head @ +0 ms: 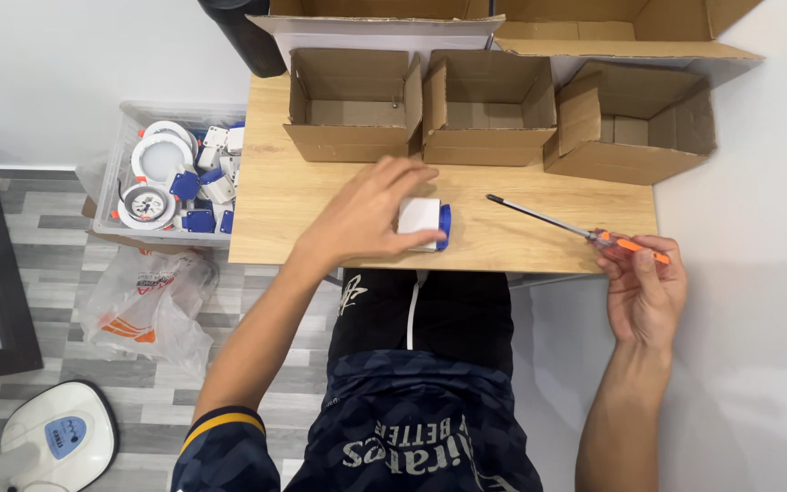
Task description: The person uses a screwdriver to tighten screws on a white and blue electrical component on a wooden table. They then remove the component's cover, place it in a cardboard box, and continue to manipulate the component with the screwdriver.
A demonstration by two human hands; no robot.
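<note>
My left hand [366, 214] rests on the wooden table [275, 200] and grips a small white box-shaped part with a blue end [425, 221]. Out past the table's right front corner, my right hand [644, 287] holds a screwdriver [576, 228] by its orange handle. The thin dark shaft points left and away over the tabletop, its tip a short way right of the white part and not touching it.
Three open cardboard boxes [352, 105] [489, 109] [630, 123] stand in a row along the table's far edge, with larger boxes behind them. A clear bin [175, 173] of round white lamp fittings and blue parts sits left of the table, above a plastic bag [143, 310] on the floor.
</note>
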